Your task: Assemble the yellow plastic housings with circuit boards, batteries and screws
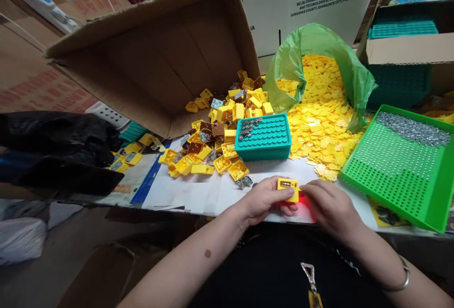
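I see the left hand (265,197) pinching a yellow casing (295,197) above the desk (213,197), silvery cells (285,184) seated, their slot uncovered. The right hand (331,206) is beside it, its grip unclear. Loose casings (238,170) lie heaped.

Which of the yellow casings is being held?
The yellow casing in the left hand, with silvery parts showing inside; the piled casings beside the teal tray lie loose, untouched.
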